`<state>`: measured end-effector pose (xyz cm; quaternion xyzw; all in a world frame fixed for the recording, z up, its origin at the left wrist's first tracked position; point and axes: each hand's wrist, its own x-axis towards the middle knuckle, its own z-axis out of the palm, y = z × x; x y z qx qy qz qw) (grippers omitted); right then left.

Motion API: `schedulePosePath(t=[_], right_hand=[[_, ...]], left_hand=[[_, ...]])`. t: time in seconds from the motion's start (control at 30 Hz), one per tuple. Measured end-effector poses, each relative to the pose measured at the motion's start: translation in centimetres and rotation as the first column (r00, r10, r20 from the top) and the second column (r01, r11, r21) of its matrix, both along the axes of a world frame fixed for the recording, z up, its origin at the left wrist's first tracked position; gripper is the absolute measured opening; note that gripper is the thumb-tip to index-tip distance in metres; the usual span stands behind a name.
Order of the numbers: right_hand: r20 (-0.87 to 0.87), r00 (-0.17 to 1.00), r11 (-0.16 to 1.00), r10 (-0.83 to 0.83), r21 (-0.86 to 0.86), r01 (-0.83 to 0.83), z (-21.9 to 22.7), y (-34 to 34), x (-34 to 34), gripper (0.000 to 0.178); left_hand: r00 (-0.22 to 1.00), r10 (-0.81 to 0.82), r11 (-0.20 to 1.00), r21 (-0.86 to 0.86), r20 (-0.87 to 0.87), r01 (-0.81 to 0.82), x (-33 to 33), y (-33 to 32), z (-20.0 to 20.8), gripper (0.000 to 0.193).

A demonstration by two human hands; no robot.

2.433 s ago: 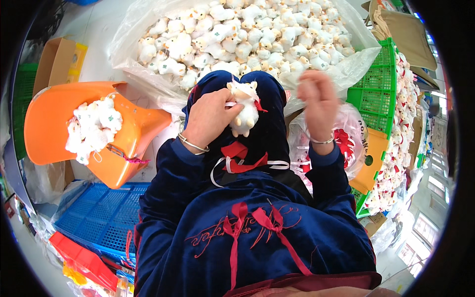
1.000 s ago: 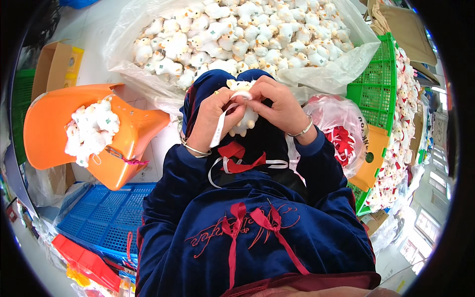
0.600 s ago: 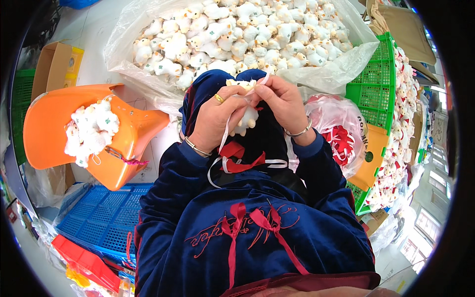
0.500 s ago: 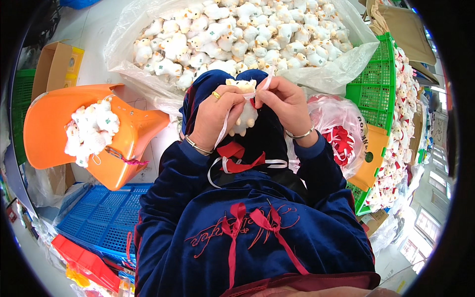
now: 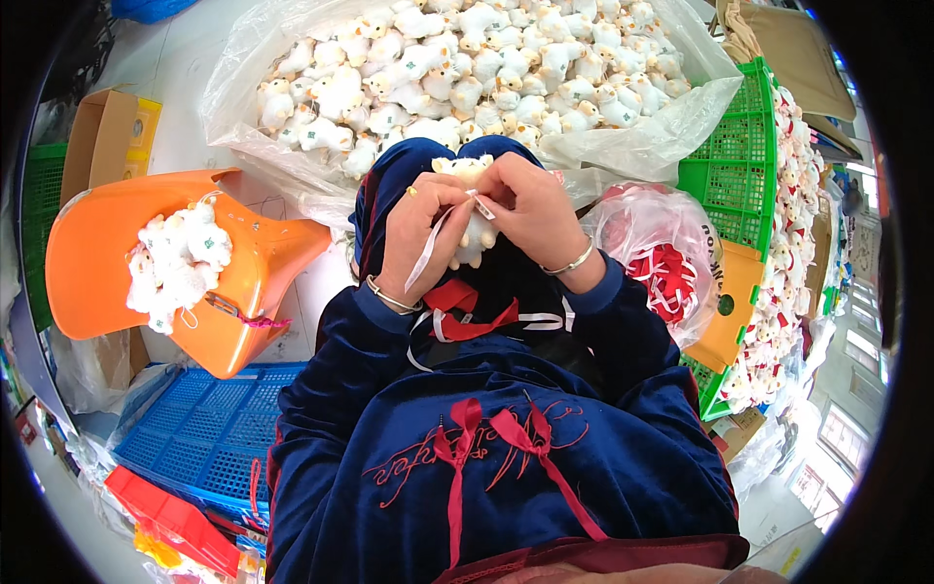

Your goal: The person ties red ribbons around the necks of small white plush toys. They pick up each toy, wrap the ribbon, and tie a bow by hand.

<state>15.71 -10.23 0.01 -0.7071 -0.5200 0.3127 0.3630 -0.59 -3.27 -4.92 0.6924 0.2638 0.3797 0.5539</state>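
Observation:
A small white plush toy (image 5: 474, 245) rests upright on my lap between my knees, its head showing above my fingers. My left hand (image 5: 420, 226) is closed beside it, pinching a white ribbon (image 5: 424, 259) whose tail hangs along the palm. Close against it, my right hand (image 5: 537, 216) is closed too, its thumb and fingertips on the ribbon's short end at the toy's neck. My fingers hide most of the crossing there. Nearer my body, red cloth pieces (image 5: 477, 325) with white ribbons lie on my lap.
A clear plastic sheet (image 5: 233, 107) full of plush toys (image 5: 467, 73) spreads ahead. An orange chair (image 5: 88, 253) at left holds several more toys. At right are a bag of red pieces (image 5: 671, 282) and a green crate (image 5: 725, 165). A blue crate (image 5: 214, 428) sits lower left.
My right hand has come down and left, closer to my left hand. The ribbon end it held raised is now low between both hands, and the red at the toy's neck is covered.

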Motion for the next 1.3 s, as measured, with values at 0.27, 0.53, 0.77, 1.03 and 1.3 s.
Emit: schedulePosePath(t=[0.27, 0.53, 0.77, 1.03, 1.3], right_hand=[[0.337, 0.936, 0.962, 0.104, 0.205, -0.181, -2.0, 1.0, -0.5, 0.008], [-0.096, 0.924, 0.902, 0.371, -0.198, -0.383, 1.4, 1.6, 3.6, 0.009], [0.197, 0.905, 0.926, 0.376, -0.107, -0.361, 2.8, 2.1, 4.3, 0.014], [0.103, 0.966, 0.965, 0.237, -0.142, -0.222, 1.5, 0.9, 4.2, 0.013], [0.160, 0.924, 0.936, 0.348, -0.124, -0.331, 1.7, 0.0, 4.6, 0.016]], left_hand=[[0.996, -0.064, 0.994, 0.087, 0.062, 0.058, -0.4, 1.1, -0.7, 0.015], [0.997, -0.076, 0.978, 0.195, 0.018, 0.071, -0.8, 0.9, -0.9, 0.018], [0.995, -0.104, 0.979, 0.173, -0.003, 0.103, -1.0, 1.0, -0.6, 0.016], [0.995, -0.069, 0.979, 0.184, -0.073, 0.082, -1.8, 1.4, -0.7, 0.016], [0.994, -0.034, 0.977, 0.205, -0.101, 0.054, -1.7, 1.4, -0.3, 0.016]])
